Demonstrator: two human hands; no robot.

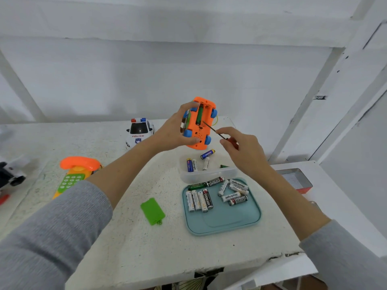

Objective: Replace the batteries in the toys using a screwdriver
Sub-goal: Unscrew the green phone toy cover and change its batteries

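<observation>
A white, rough-topped table (129, 243) is filling the lower part of the view, carrying everything else. Toward its right side a teal tray (226, 222) is lying flat, holding a scatter of AA batteries (206, 200), some white, some black. Just behind the tray, touching its far rim, a clear plastic container (207, 174) is holding a few more batteries. At the left an orange-and-yellow toy phone (73, 174) is lying on the table, and farther back a white police car toy (139, 131) is standing on its wheels.

Above the table, the left hand (176, 130) is gripping an orange toy car (199, 124) with blue wheels, fingers and thumb curled around its sides, underside turned toward the camera. Its battery compartment is standing open with a green battery (200, 115) sitting inside. The right hand (245, 149) is pinching a red-handled screwdriver (217, 133), whose thin shaft is reaching to the lower end of that compartment, right by the green battery.

Near the front of the table, left of the tray, a green battery cover (152, 211) is lying loose, well apart from the car.
</observation>
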